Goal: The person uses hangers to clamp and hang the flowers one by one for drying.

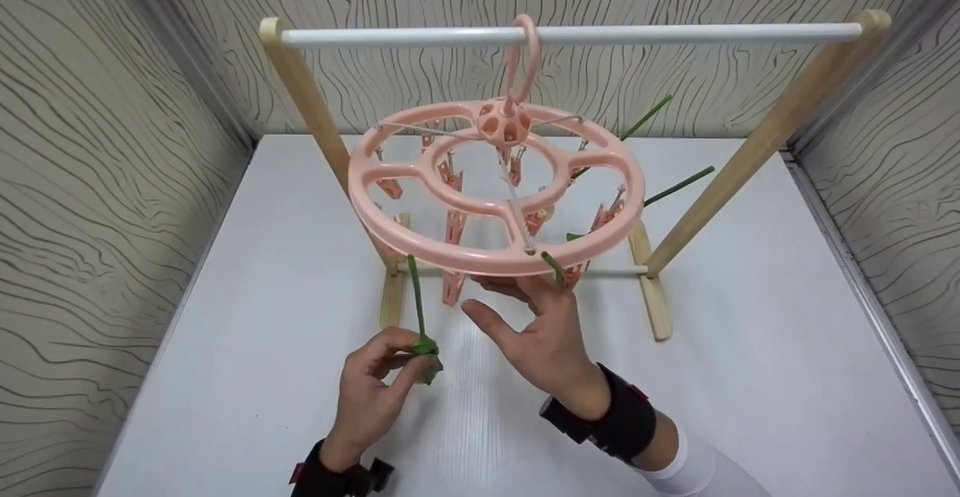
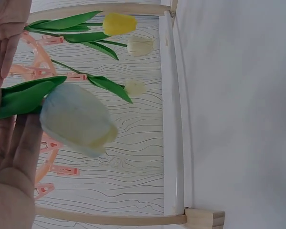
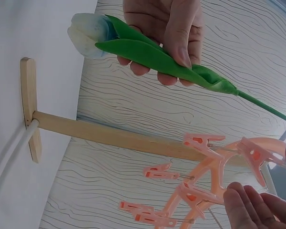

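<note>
My left hand (image 1: pixel 375 388) grips an artificial tulip (image 3: pixel 148 55) by its green leaves, with the stem pointing up and the pale blue-white bloom (image 2: pixel 76 119) hanging down. A pink round clip hanger (image 1: pixel 435 255) hangs by its hook from a white bar. My right hand (image 1: pixel 544 332) is at the ring's near edge, its thumb stretched out and its fingertips partly hidden under the rim. In the right wrist view, a pink clothespin (image 3: pixel 255 157) lies between its fingers (image 3: pixel 250 207) and thumb, with no visible squeeze on it.
A yellow tulip (image 2: pixel 119 24) and two pale tulips hang bloom-down from the ring's right side. Their stems stick out, one beside my right hand. Several clothespins dangle below the ring. The wooden rack's posts (image 1: pixel 757 152) stand on a white table (image 1: pixel 787 384).
</note>
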`<state>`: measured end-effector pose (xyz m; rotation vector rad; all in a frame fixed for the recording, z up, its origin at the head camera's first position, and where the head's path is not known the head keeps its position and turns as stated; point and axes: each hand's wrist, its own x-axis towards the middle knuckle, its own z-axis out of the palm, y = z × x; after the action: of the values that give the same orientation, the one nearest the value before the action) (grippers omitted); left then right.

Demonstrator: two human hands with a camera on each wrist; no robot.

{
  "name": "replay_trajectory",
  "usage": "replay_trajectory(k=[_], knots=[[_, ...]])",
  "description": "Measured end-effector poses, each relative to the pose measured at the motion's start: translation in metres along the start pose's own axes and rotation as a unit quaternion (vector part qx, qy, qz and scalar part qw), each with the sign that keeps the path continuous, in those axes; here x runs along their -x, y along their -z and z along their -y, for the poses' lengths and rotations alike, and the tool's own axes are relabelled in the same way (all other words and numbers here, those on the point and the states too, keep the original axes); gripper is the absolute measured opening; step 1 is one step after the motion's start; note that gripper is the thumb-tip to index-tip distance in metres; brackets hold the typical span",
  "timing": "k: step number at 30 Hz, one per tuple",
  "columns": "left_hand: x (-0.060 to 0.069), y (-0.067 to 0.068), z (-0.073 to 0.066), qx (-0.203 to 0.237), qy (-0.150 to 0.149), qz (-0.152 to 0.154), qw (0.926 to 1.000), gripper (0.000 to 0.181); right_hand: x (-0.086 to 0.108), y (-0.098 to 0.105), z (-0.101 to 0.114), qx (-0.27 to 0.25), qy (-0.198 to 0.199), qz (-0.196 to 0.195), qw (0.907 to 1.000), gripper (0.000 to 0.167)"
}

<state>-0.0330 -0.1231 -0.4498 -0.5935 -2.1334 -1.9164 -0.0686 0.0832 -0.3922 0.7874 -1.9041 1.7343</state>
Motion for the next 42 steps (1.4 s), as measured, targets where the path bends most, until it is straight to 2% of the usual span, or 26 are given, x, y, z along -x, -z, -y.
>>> replay_trajectory(k=[8, 9, 13, 20, 28, 34, 42], knots=[[0.007, 0.003, 0.029, 0.004, 0.011, -0.011, 0.9999, 0.025, -0.018, -0.012, 0.001, -0.025, -0.007, -0.005, 0.9997, 0.040], [0.007, 0.003, 0.029, 0.004, 0.011, -0.013, 0.9999, 0.026, -0.020, -0.013, 0.001, -0.030, -0.009, -0.006, 0.9995, 0.039], [0.006, 0.001, 0.025, 0.001, 0.013, -0.017, 0.9998, 0.027, -0.025, -0.015, 0.002, -0.020, -0.003, -0.014, 0.9997, 0.040], [0.000, -0.001, 0.002, -0.001, 0.000, -0.017, 0.9999, 0.023, -0.028, -0.014, 0.001, -0.004, 0.021, -0.014, 0.9997, 0.037], [0.001, -0.001, 0.002, -0.002, -0.004, -0.015, 0.9999, 0.023, -0.029, -0.010, 0.011, -0.041, -0.002, -0.018, 0.9990, 0.034], [0.001, -0.002, 0.002, -0.002, -0.001, -0.016, 0.9999, 0.023, -0.032, -0.004, 0.025, -0.063, 0.006, 0.001, 0.9980, 0.030], [0.000, -0.005, 0.002, 0.004, -0.024, -0.017, 0.9995, 0.023, -0.018, 0.007, 0.001, -0.060, 0.020, 0.016, 0.9978, 0.034]])
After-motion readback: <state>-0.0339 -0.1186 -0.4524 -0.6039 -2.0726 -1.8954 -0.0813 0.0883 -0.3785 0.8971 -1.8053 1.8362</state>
